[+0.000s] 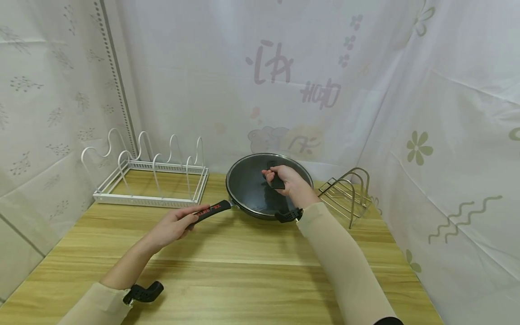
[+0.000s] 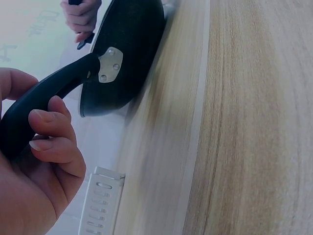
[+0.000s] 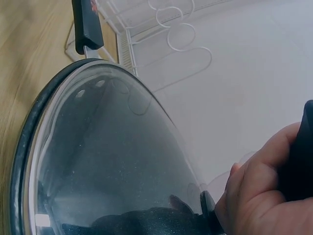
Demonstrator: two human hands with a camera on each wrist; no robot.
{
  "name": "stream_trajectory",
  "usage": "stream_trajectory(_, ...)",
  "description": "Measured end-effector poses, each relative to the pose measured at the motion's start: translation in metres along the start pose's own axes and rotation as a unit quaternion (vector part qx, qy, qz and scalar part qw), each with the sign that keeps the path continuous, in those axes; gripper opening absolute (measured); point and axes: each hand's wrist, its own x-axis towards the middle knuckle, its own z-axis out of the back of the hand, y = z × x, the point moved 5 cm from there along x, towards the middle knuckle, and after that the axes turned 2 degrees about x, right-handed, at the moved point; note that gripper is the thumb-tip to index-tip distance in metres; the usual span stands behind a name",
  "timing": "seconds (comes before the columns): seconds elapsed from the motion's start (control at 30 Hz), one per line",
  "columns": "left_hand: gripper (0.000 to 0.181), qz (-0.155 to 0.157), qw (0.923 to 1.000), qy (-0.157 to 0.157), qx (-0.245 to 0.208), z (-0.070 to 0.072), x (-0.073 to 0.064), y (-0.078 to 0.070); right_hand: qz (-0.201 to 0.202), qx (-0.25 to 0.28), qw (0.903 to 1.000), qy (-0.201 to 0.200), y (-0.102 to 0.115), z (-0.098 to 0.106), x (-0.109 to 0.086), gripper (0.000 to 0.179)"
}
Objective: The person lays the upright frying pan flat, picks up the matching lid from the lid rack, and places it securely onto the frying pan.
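A dark frying pan point(image 2: 132, 54) sits at the back middle of the wooden table, covered by a glass lid point(image 1: 248, 180) with a metal rim. My left hand point(image 1: 172, 228) grips the pan's long black handle point(image 1: 215, 208), which points toward the front left and bears red lettering. In the left wrist view, the fingers point(image 2: 56, 122) curl round that handle. My right hand point(image 1: 288, 178) holds the black knob point(image 1: 277, 183) on top of the lid. The lid rests on the pan in the right wrist view, where the hand hides part of the knob.
Left of the pan stands a white wire rack point(image 1: 150, 201) with tall looped dividers. A smaller metal rack point(image 1: 352, 198) with arched wires is close by on the right. Patterned white curtains point(image 1: 227, 67) hang behind and beside the wooden table point(image 1: 227, 280).
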Motion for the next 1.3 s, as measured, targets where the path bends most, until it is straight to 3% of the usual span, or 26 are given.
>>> stream_trajectory(0.37, 0.048, 0.0, 0.9999, 0.003, -0.013, -0.0008, -0.0002, -0.0006, 0.006, 0.003, 0.9999, -0.01, 0.0004, 0.0008, -0.0006, 0.041)
stream_trajectory(0.8, 0.048, 0.0, 1.0, 0.004, -0.002, 0.0, -0.0012, -0.0018, 0.019, 0.024, 0.9995, 0.011, -0.0032, 0.0025, 0.004, 0.051)
stream_trajectory(1.3, 0.048, 0.009, 1.0, 0.002, 0.0, 0.0, -0.0004, -0.0016, 0.034, 0.028, 0.999, 0.005, -0.0064, 0.0047, 0.0036, 0.041)
